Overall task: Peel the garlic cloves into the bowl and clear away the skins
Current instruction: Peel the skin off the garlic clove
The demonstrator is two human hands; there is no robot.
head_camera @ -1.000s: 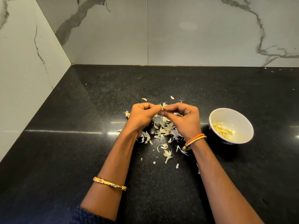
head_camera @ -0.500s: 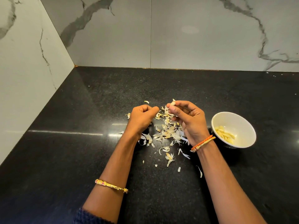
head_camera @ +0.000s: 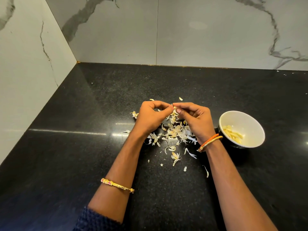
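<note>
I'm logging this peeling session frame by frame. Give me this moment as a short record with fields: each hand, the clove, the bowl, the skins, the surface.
left hand: fingers curled, pinching the garlic clove together with the other hand
right hand: fingers curled, pinching the same clove
garlic clove: small, pale, held between both hands above the skins
bowl: white inside, right of the right wrist, holds peeled cloves
skins: loose pile under and near the hands, scattered pieces toward the person
countertop: black, glossy, speckled
</note>
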